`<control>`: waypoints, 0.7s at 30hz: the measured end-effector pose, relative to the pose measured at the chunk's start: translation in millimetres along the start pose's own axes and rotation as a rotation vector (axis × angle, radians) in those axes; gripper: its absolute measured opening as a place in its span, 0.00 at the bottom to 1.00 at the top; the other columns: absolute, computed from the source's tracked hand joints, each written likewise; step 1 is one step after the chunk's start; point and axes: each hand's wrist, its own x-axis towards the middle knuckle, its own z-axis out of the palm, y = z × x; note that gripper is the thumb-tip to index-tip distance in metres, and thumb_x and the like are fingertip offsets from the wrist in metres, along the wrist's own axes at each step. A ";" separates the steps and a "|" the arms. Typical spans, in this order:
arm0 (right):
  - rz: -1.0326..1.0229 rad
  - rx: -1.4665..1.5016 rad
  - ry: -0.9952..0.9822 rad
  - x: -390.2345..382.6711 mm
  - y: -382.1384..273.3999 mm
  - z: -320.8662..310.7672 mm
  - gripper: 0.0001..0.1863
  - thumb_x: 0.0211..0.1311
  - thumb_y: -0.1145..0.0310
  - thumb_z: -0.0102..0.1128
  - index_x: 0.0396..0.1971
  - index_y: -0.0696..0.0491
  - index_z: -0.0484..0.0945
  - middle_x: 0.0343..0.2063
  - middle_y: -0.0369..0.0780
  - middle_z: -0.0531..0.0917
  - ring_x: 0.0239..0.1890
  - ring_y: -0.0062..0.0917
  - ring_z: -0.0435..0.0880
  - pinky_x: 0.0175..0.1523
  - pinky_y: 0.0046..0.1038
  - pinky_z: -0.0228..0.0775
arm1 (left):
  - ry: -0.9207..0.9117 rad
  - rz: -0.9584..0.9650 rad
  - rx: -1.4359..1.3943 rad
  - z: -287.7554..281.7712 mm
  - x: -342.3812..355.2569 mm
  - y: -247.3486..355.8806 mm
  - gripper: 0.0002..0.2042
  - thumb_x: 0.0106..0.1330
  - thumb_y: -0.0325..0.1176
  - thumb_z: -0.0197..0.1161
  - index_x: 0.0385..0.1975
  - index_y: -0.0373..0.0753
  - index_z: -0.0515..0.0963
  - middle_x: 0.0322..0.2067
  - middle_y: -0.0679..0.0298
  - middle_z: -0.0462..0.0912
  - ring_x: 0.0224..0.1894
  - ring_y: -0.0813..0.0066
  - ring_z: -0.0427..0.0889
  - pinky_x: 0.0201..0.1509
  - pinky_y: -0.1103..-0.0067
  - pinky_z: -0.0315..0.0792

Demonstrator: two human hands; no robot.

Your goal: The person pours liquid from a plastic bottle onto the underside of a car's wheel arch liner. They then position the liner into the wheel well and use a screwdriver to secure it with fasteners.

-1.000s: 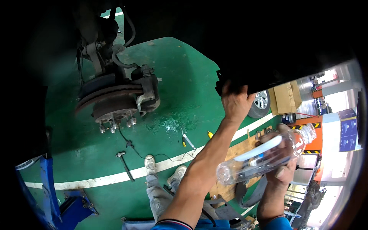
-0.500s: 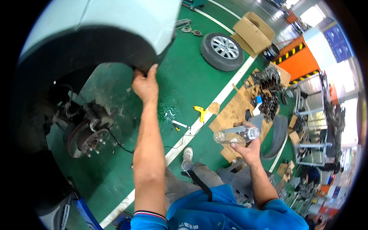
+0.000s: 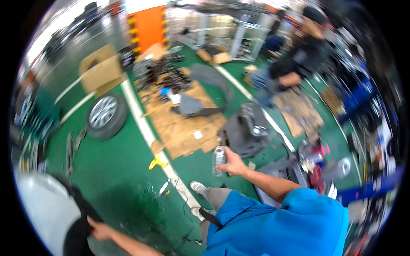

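Observation:
My left hand (image 3: 101,230) is closed on the edge of the black wheel arch liner (image 3: 77,234) of a pale car body (image 3: 45,198), at the lower left. Its fingertips are partly hidden behind that edge. My right hand (image 3: 234,163) is wrapped round a clear plastic bottle (image 3: 218,161), held nearly upright above the green floor. Whether the bottle holds any liquid I cannot tell. Below and left of it on the floor lie a yellow glue-gun-shaped tool (image 3: 158,163) and a small white-bladed tool (image 3: 164,186).
Beyond are a wheel (image 3: 106,115), a cardboard box (image 3: 101,70) and flattened cardboard (image 3: 183,134) bearing metal parts. A dark grey plastic housing (image 3: 245,132) stands beside the bottle. Another person (image 3: 299,55) crouches at upper right. A thin cable (image 3: 186,207) runs near my feet.
My view has swung to the right, so the car body is now at lower left and the brake hub is out of view. The bottle has gone from tilted sideways to nearly upright.

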 end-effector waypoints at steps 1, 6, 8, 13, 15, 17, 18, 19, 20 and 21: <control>0.123 -0.013 -0.016 -10.7 -6.8 -15.8 0.42 0.43 0.58 0.74 0.59 0.55 0.66 0.47 0.48 0.81 0.49 0.41 0.81 0.53 0.38 0.72 | 0.001 0.054 0.058 -5.9 -11.9 25.5 0.28 0.56 0.55 0.71 0.38 0.30 0.83 0.35 0.52 0.87 0.35 0.59 0.85 0.40 0.65 0.77; 0.224 0.123 0.139 -34.5 50.3 -27.5 0.38 0.45 0.61 0.75 0.57 0.55 0.68 0.43 0.45 0.82 0.47 0.33 0.82 0.53 0.34 0.73 | 0.213 0.220 -0.220 -31.1 3.2 19.1 0.30 0.53 0.55 0.73 0.34 0.27 0.81 0.31 0.40 0.83 0.33 0.47 0.81 0.41 0.57 0.75; 0.392 0.178 0.329 -83.1 96.7 -64.4 0.37 0.46 0.60 0.74 0.56 0.55 0.69 0.43 0.45 0.82 0.47 0.32 0.82 0.53 0.33 0.73 | 0.053 0.248 -0.303 8.6 -30.6 39.1 0.30 0.53 0.55 0.73 0.34 0.26 0.81 0.31 0.40 0.83 0.33 0.47 0.81 0.41 0.57 0.75; 0.594 0.005 0.635 -103.5 156.2 -109.1 0.36 0.43 0.56 0.73 0.53 0.54 0.70 0.42 0.46 0.83 0.46 0.35 0.82 0.53 0.35 0.72 | -0.078 0.296 -0.443 36.7 -28.1 19.0 0.30 0.53 0.55 0.73 0.34 0.26 0.81 0.31 0.40 0.83 0.33 0.47 0.81 0.41 0.57 0.75; 0.596 0.021 0.761 -114.6 160.6 -146.5 0.34 0.41 0.61 0.74 0.51 0.54 0.70 0.40 0.45 0.83 0.45 0.35 0.82 0.52 0.35 0.72 | -0.168 0.304 -0.496 48.2 -61.0 45.5 0.30 0.53 0.55 0.73 0.35 0.26 0.81 0.31 0.40 0.83 0.33 0.47 0.81 0.41 0.57 0.75; 0.572 0.017 0.947 -129.0 169.1 -194.1 0.34 0.39 0.59 0.76 0.48 0.53 0.71 0.42 0.48 0.83 0.48 0.42 0.81 0.54 0.38 0.71 | -0.211 0.325 -0.525 56.8 -85.1 73.4 0.30 0.53 0.55 0.73 0.35 0.26 0.81 0.31 0.40 0.83 0.34 0.47 0.81 0.41 0.57 0.75; 0.530 0.024 1.077 -144.1 180.5 -219.6 0.33 0.39 0.59 0.76 0.46 0.53 0.71 0.41 0.46 0.83 0.46 0.40 0.82 0.52 0.37 0.73 | -0.228 0.335 -0.533 62.1 -96.4 85.1 0.30 0.53 0.55 0.73 0.35 0.26 0.81 0.31 0.40 0.83 0.34 0.47 0.81 0.41 0.57 0.75; 0.492 -0.119 1.252 -159.6 188.0 -245.5 0.31 0.41 0.60 0.76 0.45 0.55 0.72 0.40 0.46 0.84 0.44 0.39 0.83 0.50 0.37 0.73 | -0.245 0.344 -0.544 68.1 -109.1 96.3 0.30 0.53 0.55 0.73 0.35 0.26 0.81 0.31 0.40 0.83 0.34 0.47 0.81 0.41 0.57 0.75; 0.510 0.035 1.359 -169.4 174.3 -269.6 0.29 0.43 0.61 0.76 0.44 0.56 0.72 0.39 0.47 0.84 0.44 0.39 0.83 0.50 0.37 0.73 | -0.246 0.354 -0.543 71.5 -114.6 103.8 0.30 0.53 0.55 0.73 0.35 0.26 0.81 0.31 0.40 0.83 0.34 0.47 0.81 0.41 0.57 0.75; 0.529 -0.040 1.471 -180.3 160.6 -290.2 0.30 0.44 0.57 0.76 0.43 0.57 0.72 0.38 0.49 0.83 0.44 0.42 0.83 0.50 0.39 0.73 | -0.251 0.361 -0.539 74.3 -119.9 109.7 0.30 0.53 0.55 0.73 0.35 0.26 0.80 0.31 0.40 0.83 0.34 0.47 0.81 0.41 0.57 0.75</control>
